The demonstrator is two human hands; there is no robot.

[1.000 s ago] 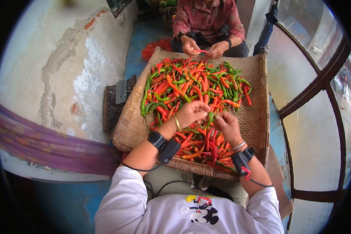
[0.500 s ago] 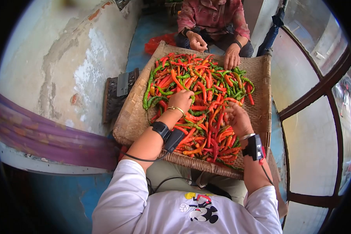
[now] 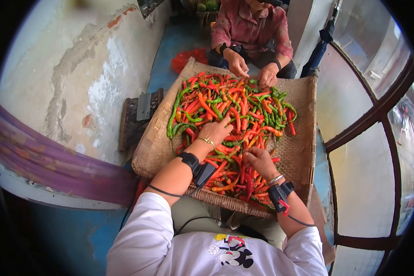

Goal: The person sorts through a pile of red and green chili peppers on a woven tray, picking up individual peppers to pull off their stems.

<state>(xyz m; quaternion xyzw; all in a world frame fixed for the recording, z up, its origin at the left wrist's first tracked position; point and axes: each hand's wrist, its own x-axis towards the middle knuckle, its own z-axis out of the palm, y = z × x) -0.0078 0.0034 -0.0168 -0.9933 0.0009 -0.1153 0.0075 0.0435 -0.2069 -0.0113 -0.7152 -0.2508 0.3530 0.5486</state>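
Red, orange and green chili peppers (image 3: 207, 108) lie heaped in a wide woven bamboo tray (image 3: 158, 145) in front of me. My left hand (image 3: 216, 132) rests over the middle of the heap, palm down, with its fingers stretched toward the peppers. What lies under that palm is hidden. Nearer to me and to the right, my right hand (image 3: 261, 162) has its thumb and forefinger pinched on a red chili pepper among the others. Its remaining fingers are curled.
Across the tray sits a person in a red shirt (image 3: 250, 27), both hands (image 3: 267, 76) at its far edge. A peeling wall (image 3: 83, 78) stands left, framed glass panes (image 3: 359, 179) right. Behind the tray lie a red bag (image 3: 188, 59) and a dark umbrella (image 3: 319, 46).
My right hand has moved left and toward me, down onto the peppers, and its fingers have closed. My left hand has shifted slightly. The other person's hands have come closer together.
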